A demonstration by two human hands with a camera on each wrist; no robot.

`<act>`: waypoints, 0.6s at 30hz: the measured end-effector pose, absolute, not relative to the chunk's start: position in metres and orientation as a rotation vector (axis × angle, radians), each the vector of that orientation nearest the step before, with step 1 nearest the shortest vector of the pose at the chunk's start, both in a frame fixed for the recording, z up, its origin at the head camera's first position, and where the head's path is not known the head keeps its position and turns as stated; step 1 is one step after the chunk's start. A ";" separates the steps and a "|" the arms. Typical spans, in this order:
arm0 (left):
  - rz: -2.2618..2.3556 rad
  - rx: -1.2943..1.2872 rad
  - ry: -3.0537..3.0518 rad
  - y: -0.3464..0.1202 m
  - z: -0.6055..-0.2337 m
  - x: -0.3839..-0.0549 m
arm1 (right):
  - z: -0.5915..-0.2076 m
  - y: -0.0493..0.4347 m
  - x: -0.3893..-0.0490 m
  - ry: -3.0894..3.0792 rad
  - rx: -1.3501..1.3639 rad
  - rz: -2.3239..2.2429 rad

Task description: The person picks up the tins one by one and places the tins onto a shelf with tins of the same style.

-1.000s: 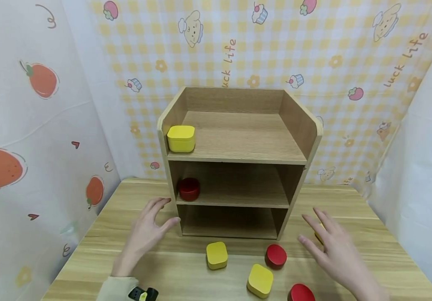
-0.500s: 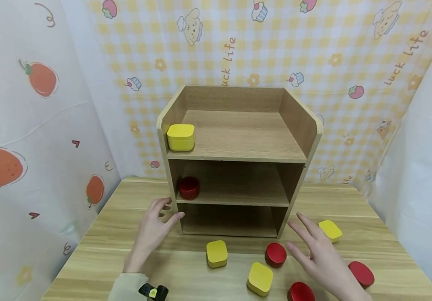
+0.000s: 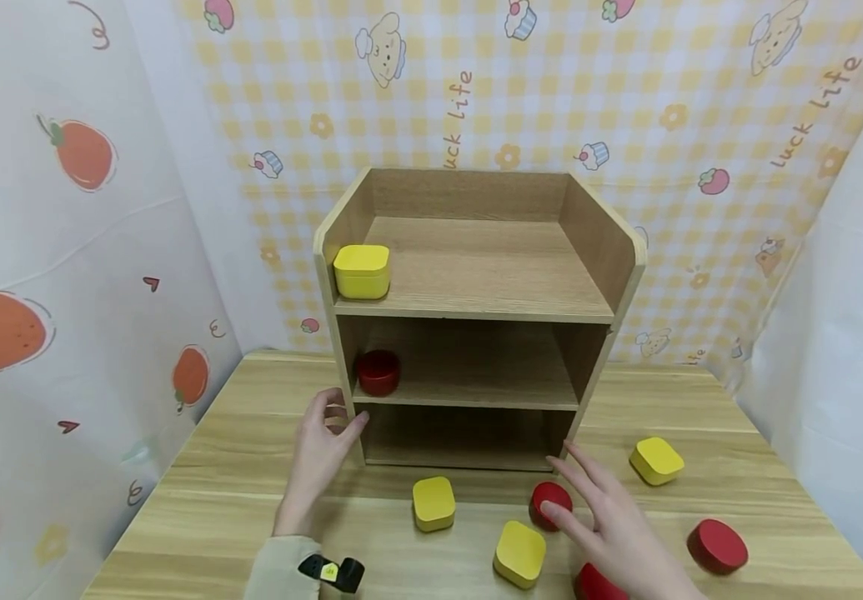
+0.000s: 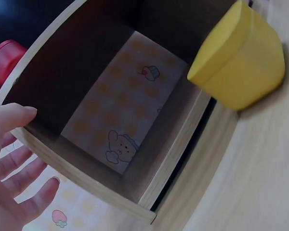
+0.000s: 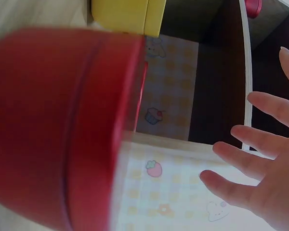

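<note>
A wooden shelf unit (image 3: 476, 312) stands on the table. My left hand (image 3: 320, 454) is at its left side panel; in the left wrist view the thumb (image 4: 23, 117) lies over the panel's front edge, the other fingers spread outside it. My right hand (image 3: 611, 525) has its fingers spread near the unit's lower right corner, nothing gripped. Its thumb overlaps a red round box (image 3: 544, 500) from the head camera; contact cannot be told. A yellow square box (image 3: 362, 273) sits on the top board's left end, and another red round box (image 3: 378, 372) on the middle board's left end.
In front of the unit lie two yellow boxes (image 3: 434, 505) (image 3: 519, 554) and a red one (image 3: 594, 583), partly hidden by my right hand. Farther right are a yellow box (image 3: 656, 461) and a red box (image 3: 717, 546). A patterned cloth (image 3: 506, 92) hangs behind.
My right hand has moved left toward the unit's lower right corner, uncovering the yellow and red boxes at the right. My left hand has moved slightly right, up to the left panel.
</note>
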State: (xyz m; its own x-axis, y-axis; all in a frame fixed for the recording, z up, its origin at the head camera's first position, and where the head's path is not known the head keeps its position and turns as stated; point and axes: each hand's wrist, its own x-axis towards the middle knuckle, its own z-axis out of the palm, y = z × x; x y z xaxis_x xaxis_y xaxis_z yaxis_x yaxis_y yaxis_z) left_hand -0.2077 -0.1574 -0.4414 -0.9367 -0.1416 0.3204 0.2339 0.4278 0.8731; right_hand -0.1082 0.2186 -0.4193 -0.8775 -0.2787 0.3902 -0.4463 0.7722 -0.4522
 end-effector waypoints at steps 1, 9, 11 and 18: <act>-1.533 -0.064 -2.336 -0.156 -0.441 -0.208 | -0.420 0.218 -0.108 -2.680 0.554 0.798; -1.638 -0.009 -2.284 -0.152 -0.446 -0.211 | -0.422 0.206 -0.102 -2.813 0.490 0.880; -1.663 0.003 -2.270 -0.151 -0.447 -0.211 | -0.423 0.204 -0.101 -2.822 0.482 0.894; -1.698 0.022 -2.239 -0.148 -0.450 -0.213 | -0.434 0.199 -0.097 -2.761 0.477 0.893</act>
